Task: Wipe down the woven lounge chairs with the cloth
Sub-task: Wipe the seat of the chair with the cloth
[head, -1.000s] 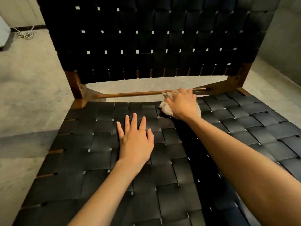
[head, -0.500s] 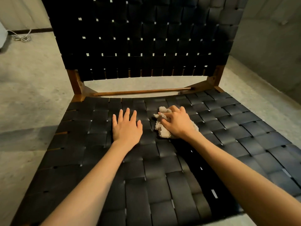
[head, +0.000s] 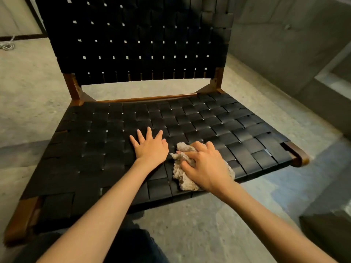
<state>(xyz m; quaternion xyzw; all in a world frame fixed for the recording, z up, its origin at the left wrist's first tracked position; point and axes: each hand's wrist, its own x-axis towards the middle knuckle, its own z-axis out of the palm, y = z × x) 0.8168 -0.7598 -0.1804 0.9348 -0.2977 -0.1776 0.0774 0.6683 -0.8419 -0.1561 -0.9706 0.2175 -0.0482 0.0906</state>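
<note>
**Cloth pressed near seat's front edge**

A person's right hand grips a crumpled beige cloth, fingers curled over it, on the black woven seat close to its front edge; the left hand lies flat just beside, fingers spread wide; open weave runs back to the backrest, its top cut off; concrete floor surrounds; the palm hides part of the cloth.

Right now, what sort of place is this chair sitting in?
Likely a bare indoor room or covered terrace: the woven lounge chair stands on a rough concrete floor, beside a plain grey wall, with a coiled cord lying far left.
</note>
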